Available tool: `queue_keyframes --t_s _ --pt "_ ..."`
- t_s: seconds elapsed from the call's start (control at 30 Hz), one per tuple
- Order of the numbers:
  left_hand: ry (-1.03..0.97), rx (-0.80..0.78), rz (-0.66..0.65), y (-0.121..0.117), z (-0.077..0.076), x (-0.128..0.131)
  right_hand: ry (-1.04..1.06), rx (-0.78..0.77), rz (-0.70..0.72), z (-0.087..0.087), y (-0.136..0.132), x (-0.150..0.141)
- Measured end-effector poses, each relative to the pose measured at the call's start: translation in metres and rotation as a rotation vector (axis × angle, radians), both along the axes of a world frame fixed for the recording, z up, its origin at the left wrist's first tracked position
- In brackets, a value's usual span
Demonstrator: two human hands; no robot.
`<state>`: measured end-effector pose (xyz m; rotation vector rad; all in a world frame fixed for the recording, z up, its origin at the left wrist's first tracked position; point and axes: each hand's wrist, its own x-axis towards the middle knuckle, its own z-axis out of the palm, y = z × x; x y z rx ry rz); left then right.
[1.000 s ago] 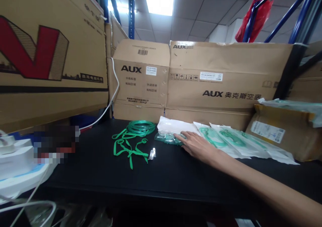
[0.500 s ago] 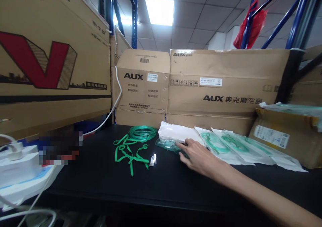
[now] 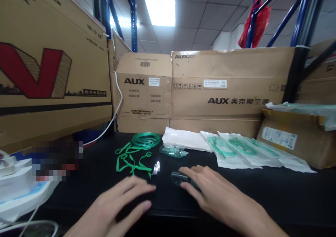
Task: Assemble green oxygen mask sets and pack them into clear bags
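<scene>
My right hand [image 3: 207, 188] is closed around a clear, green-tinted plastic piece with a rounded end [image 3: 179, 178], just above the black tabletop; its other end is hidden by my fingers. To its left, my left hand [image 3: 118, 203] holds nothing, thumb and fingers apart, over the front of the table. Beyond the hands lie a tangled green strap [image 3: 133, 165], small white clips [image 3: 156, 168] and a coil of clear green tubing [image 3: 145, 140]. A crumpled, clear greenish plastic item [image 3: 173, 151] rests in front of a white packet [image 3: 185, 139].
White-backed packs with green tubing [image 3: 240, 146] lie at the right, beside a brown carton [image 3: 278, 139]. Cardboard sheets [image 3: 223, 90] stand along the back. At the left are a large box [image 3: 55, 100], a power strip with white plugs [image 3: 15, 181] and a white cable [image 3: 119, 104].
My right hand has drawn back toward me, bringing the clear plastic piece from beside the crumpled item. My left hand has come into view at the front. The view has turned slightly right.
</scene>
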<state>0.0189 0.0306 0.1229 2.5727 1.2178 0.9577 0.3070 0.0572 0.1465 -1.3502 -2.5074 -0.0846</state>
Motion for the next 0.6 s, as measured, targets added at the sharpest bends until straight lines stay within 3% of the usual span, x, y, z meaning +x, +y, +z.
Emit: queue_keyframes --t_s 0.1,0.23,0.47,0.6 --pt "0.135 0.009 0.149 0.040 0.013 0.004 0.081 -0.110 -0.018 0.002 -0.003 0.000" --pt "0.282 -0.025 0.207 0.074 0.024 0.017 0.132 -0.193 -0.037 0.008 -0.002 0.001" --pt "0.301 -0.119 0.247 0.075 0.031 0.028 0.197 -0.279 -0.049 0.011 -0.002 0.002" --pt "0.261 -0.098 0.179 0.078 0.027 0.030 0.168 -0.276 -0.059 0.012 -0.002 -0.002"
